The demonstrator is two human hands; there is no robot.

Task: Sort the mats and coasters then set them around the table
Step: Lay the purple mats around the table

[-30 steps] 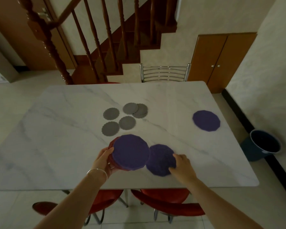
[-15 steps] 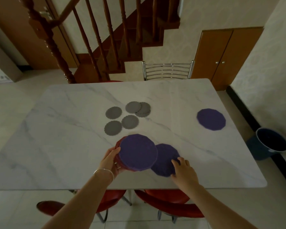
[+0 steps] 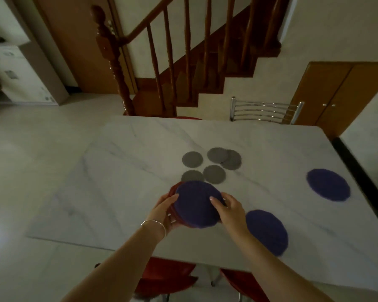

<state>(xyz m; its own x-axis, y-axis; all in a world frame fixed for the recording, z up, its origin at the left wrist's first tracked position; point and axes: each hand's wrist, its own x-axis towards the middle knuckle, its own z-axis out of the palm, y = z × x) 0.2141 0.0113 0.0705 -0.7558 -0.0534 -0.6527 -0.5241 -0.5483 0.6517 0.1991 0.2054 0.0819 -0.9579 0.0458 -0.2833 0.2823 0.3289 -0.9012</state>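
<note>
Meanwhile, a stack of round purple and red felt mats (image 3: 195, 205) is gripped between left hand (image 3: 165, 211) and right hand (image 3: 230, 209), apparently for dealing out; five grey round coasters (image 3: 214, 174) lie just beyond.

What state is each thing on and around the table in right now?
Mat stack: held above the table, purple mat on top, red ones under.
Left hand: grip shut on the stack.
Right hand: fingers on the top mat.
Near purple mat: flat, alone.
Far purple mat: flat, alone.
Grey coasters: five, two overlapping.

wooden staircase (image 3: 183, 51), metal chair (image 3: 264, 111), cabinet (image 3: 336, 94)
</note>
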